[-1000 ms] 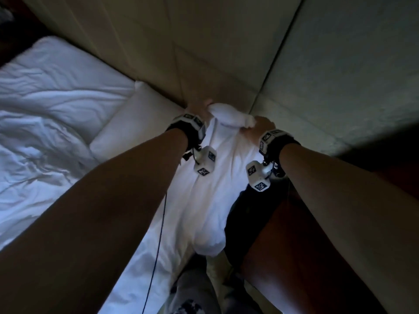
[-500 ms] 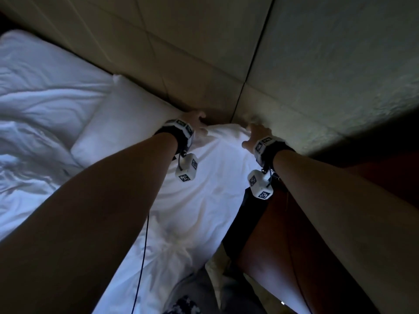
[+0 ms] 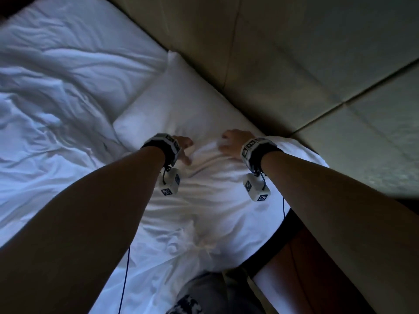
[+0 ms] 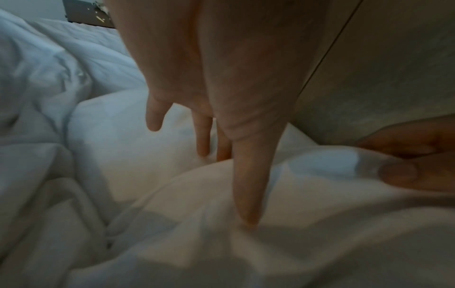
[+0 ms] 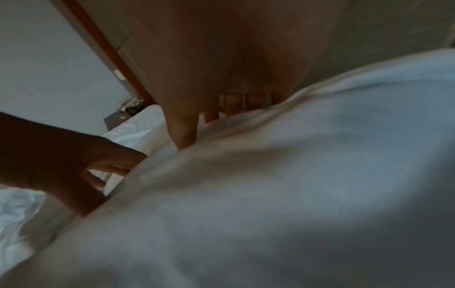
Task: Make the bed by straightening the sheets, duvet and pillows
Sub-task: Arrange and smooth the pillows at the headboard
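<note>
Left hand [image 3: 181, 148] flat on pillow [image 3: 181, 105], fingers [image 4: 246, 185] straight and spread. Right hand [image 3: 233, 141] fingers bent, bunching a sheet [image 3: 215, 200] fold beside headboard [image 3: 272, 53].

White pillow [image 3: 181, 105], white creased duvet [image 3: 56, 98], beige panelled headboard [image 3: 283, 53], black wristbands [image 3: 162, 148] bearing black-and-white square markers, and grey trousers [image 3: 204, 293] with a dark mottled print.

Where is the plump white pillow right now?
In the head view, the plump white pillow lies left of centre against the padded beige headboard, just beyond the left hand.
</note>
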`<control>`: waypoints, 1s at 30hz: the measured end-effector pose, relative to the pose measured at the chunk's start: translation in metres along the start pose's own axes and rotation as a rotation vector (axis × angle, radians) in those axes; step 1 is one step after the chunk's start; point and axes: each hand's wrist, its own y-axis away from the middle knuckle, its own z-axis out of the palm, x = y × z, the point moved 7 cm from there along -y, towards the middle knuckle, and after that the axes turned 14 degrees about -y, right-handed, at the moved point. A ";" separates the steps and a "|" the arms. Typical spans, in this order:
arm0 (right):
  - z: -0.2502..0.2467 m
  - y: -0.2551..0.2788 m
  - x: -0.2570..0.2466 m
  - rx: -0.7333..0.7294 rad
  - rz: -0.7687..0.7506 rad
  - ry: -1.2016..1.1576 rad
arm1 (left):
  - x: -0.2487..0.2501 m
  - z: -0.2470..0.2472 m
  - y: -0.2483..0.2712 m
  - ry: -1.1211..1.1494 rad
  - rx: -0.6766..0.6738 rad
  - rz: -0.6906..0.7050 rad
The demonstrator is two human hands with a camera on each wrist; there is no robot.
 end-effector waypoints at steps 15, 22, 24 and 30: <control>-0.024 -0.047 -0.047 0.172 0.015 0.014 | -0.061 -0.016 0.022 0.489 0.246 -0.147; -0.115 -0.029 -0.014 0.584 0.188 -0.191 | -0.030 -0.195 0.048 0.464 0.605 -0.050; -0.135 -0.016 0.001 0.627 0.255 -0.178 | -0.012 -0.226 0.056 0.418 0.650 -0.009; -0.146 0.017 0.011 0.599 0.173 -0.204 | 0.017 -0.217 0.065 0.439 0.675 0.010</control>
